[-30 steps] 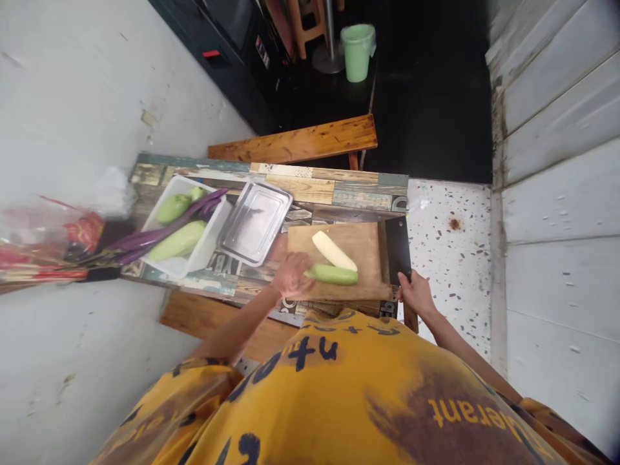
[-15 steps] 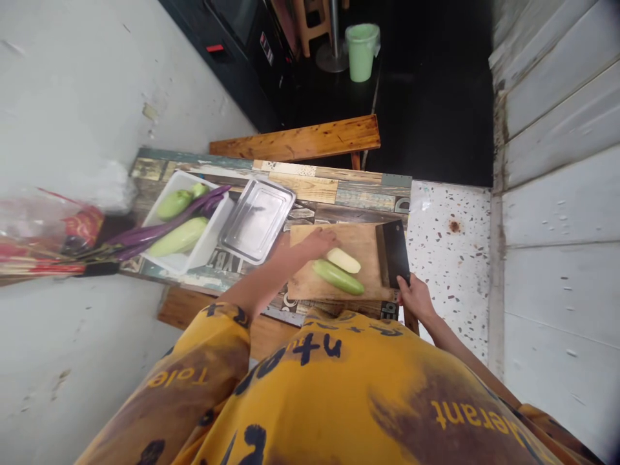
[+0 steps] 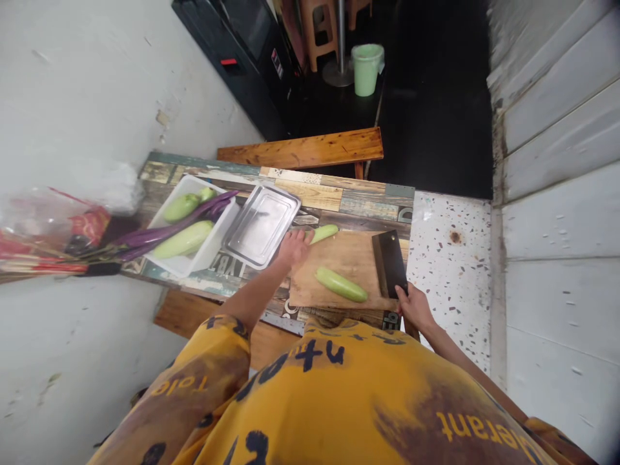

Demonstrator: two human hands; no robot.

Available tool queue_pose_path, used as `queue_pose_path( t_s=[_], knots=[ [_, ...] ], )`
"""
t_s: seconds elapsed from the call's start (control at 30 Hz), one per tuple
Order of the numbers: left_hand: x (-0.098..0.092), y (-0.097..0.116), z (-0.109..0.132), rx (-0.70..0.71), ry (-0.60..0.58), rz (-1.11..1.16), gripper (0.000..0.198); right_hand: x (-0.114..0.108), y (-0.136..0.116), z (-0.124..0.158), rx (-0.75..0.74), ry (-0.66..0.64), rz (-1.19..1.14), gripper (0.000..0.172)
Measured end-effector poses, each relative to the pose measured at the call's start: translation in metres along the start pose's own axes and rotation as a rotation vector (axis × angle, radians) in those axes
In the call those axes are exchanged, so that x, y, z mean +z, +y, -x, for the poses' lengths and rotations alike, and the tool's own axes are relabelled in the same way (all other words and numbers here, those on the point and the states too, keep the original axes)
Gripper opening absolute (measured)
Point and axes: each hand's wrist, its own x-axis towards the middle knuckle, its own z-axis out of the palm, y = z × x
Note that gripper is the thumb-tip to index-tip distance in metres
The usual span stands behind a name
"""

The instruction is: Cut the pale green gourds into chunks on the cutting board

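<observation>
Pale green, long and smooth, a vegetable piece (image 3: 341,285) lies skin side up on a rectangular wooden cutting board (image 3: 351,252), slanting across its near half, apart from both hands; a second light-green long vegetable piece (image 3: 324,233) is at the board's far left corner, overlapping the edge, its left end under the fingers of the left hand (image 3: 294,247), which is closed on that end, though the exact grip is partly hidden by the knuckles.

The right hand (image 3: 414,306) is wrapped around the handle of a black broad-bladed cleaver (image 3: 389,261); the handle is mostly covered by the fingers, and the wide blade rests along the board's right end, just beside the bare wood.

Left of the board, a shallow silver metal tray (image 3: 264,226) sits on the patchwork wood-patterned surface (image 3: 317,190); the left hand is just beside its near right corner; farther left, near the tray, stands a white rectangular plastic tub (image 3: 209,247) holding pale green rounded vegetables (image 3: 181,208) and slender purple eggplants (image 3: 206,208), whose stalk ends reach out over the left rim.

Beyond the surface is a long orange-brown wooden bench (image 3: 300,150); past it, on the dark floor, stands a light green plastic bin (image 3: 367,72).
</observation>
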Motion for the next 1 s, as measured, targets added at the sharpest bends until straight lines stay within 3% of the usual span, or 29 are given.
queue_pose_path(
  t_s=[0.17,0.3,0.43,0.5,0.6,0.7,0.8,0.87,0.93,1.0],
  knots=[
    [0.01,-0.006,0.021,0.091,-0.06,0.084,0.072,0.001,-0.001,-0.002,-0.018,0.004,0.043,0.018],
    [0.008,0.014,0.042,0.136,0.031,0.107,0.075,0.001,0.002,-0.004,-0.007,0.002,0.055,0.018],
    [0.013,0.053,0.054,0.665,-0.031,0.205,0.071,0.003,0.007,-0.005,0.012,-0.006,0.058,0.018],
    [0.019,0.07,0.056,0.748,-0.066,0.194,0.064,0.004,0.008,-0.005,0.007,-0.014,0.065,0.018],
    [0.025,0.09,0.055,0.623,-0.093,0.159,0.055,0.004,0.008,-0.004,0.015,-0.027,0.079,0.018],
    [0.024,0.108,0.052,0.405,-0.085,0.165,0.06,0.003,0.005,-0.003,0.025,-0.049,0.114,0.021],
    [0.014,0.124,0.048,0.1,-0.053,0.201,0.068,0.003,0.001,-0.003,-0.01,-0.035,0.291,0.024],
    [0.007,0.129,0.044,-0.013,-0.03,0.219,0.073,0.002,-0.003,-0.005,-0.056,-0.018,0.452,0.027],
    [0.003,0.127,0.038,0.024,0.018,0.239,0.074,-0.001,-0.008,-0.007,-0.113,-0.033,0.564,0.029],
    [0.004,0.121,0.027,0.212,0.068,0.268,0.062,-0.004,-0.014,-0.009,-0.157,-0.074,0.637,0.03]
  ],
)
